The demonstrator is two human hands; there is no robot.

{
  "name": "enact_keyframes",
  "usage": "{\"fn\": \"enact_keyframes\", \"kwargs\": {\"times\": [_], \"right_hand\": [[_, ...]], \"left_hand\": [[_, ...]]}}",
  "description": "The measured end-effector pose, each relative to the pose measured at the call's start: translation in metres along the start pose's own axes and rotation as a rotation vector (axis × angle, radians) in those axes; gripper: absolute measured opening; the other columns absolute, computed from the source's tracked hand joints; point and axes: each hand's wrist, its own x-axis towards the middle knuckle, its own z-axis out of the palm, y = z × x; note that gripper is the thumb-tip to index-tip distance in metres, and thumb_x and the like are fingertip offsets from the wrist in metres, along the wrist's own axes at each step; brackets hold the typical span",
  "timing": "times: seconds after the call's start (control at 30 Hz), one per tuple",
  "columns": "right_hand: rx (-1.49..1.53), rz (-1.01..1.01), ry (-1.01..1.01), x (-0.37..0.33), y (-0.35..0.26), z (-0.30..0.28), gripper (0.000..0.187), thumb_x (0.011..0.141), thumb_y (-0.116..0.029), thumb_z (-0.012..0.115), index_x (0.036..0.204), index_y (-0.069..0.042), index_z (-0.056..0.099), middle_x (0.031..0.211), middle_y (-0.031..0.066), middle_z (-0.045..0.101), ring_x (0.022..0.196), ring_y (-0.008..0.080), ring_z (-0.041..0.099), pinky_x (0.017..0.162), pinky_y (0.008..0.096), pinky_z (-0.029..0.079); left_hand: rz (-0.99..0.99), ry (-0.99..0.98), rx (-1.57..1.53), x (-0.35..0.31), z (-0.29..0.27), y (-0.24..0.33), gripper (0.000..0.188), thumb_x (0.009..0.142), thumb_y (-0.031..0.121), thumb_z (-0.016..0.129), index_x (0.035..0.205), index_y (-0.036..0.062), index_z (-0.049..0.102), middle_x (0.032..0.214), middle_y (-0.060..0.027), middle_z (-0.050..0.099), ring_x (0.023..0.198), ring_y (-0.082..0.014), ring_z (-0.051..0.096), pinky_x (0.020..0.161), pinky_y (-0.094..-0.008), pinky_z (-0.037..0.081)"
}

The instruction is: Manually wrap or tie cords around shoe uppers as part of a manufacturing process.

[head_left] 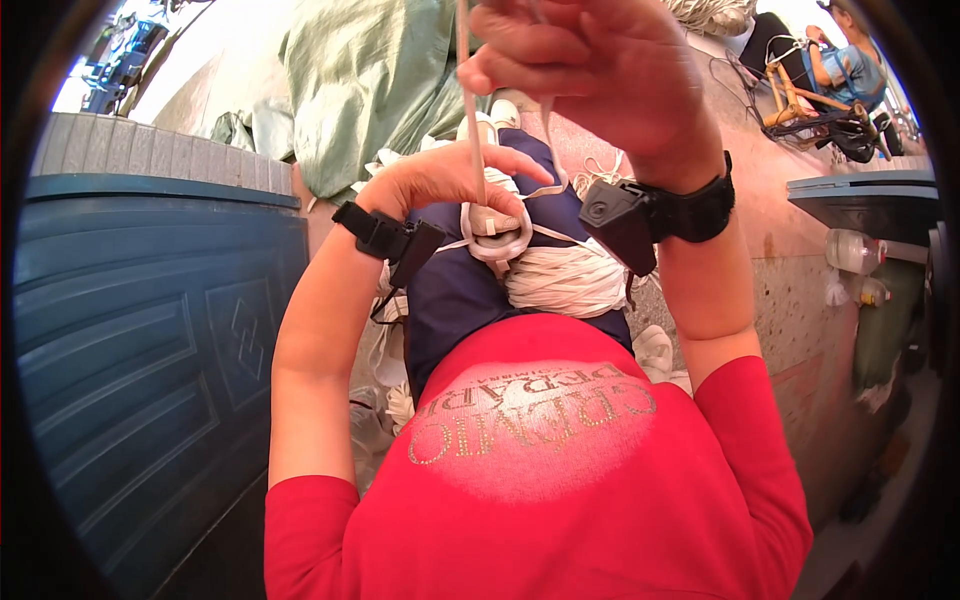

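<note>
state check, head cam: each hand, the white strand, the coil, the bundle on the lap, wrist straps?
right hand: raised, fingers closed on the white strand
white strand: taut, running down to the coil
left hand: lower, resting on the white coil
white coil: looped into a ring on the lap
white bundle: wound, lying on the lap
wrist straps: fastened, one on each wrist

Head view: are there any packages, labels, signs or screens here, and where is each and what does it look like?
Shirt print: on the person's red shirt, bottom centre; pale glittery lettering, upside down in the picture.
Bottle: on its side at the right, by the wall; clear plastic.
Small bottle: just below it; pale with a yellowish band.
No signs or screens show.
</note>
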Motion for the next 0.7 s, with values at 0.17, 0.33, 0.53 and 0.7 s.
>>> {"fn": "enact_keyframes", "kwargs": {"times": [0.17,0.33,0.53,0.7], "right_hand": [[0.010,-0.043,0.152,0.002,0.006,-0.001,0.019,0.088,-0.016,0.046,0.071,-0.007,0.045,0.055,-0.0046,0.031,0.047,0.0065,0.028,0.047,0.0197,0.024],[0.119,-0.001,0.204,0.011,0.007,0.010,0.018,0.086,-0.017,0.047,0.070,-0.008,0.046,0.055,-0.0052,0.031,0.048,0.0065,0.028,0.048,0.0199,0.025],[-0.491,-0.206,0.475,-0.010,0.000,-0.009,0.014,0.085,-0.016,0.049,0.076,-0.005,0.052,0.069,0.0011,0.052,0.064,0.0092,0.048,0.057,0.0201,0.037],[-0.003,-0.475,1.314,-0.050,-0.026,-0.036,0.027,0.091,-0.018,0.035,0.065,-0.011,0.037,0.052,-0.0053,0.030,0.043,0.0076,0.029,0.065,0.0300,0.034]], "left_hand": [[-0.030,-0.132,-0.142,-0.006,0.000,0.000,0.040,0.070,0.015,0.072,0.107,0.0064,0.058,0.107,-0.0031,0.056,0.101,-0.0123,0.048,0.086,-0.0265,0.037],[-0.021,0.096,-0.134,0.004,0.004,-0.005,0.060,0.065,0.015,0.075,0.117,0.0030,0.047,0.108,-0.0062,0.050,0.108,-0.0161,0.044,0.090,-0.0287,0.037],[0.024,0.280,-0.379,-0.004,-0.006,-0.014,0.020,0.081,0.019,0.060,0.088,0.0009,0.064,0.086,-0.0059,0.063,0.084,-0.0134,0.058,0.077,-0.0261,0.042],[-0.210,1.274,-1.257,-0.075,-0.099,-0.103,0.008,0.085,0.011,0.054,0.089,0.0045,0.055,0.084,-0.0070,0.058,0.080,-0.0214,0.054,0.081,-0.0396,0.043]]}}
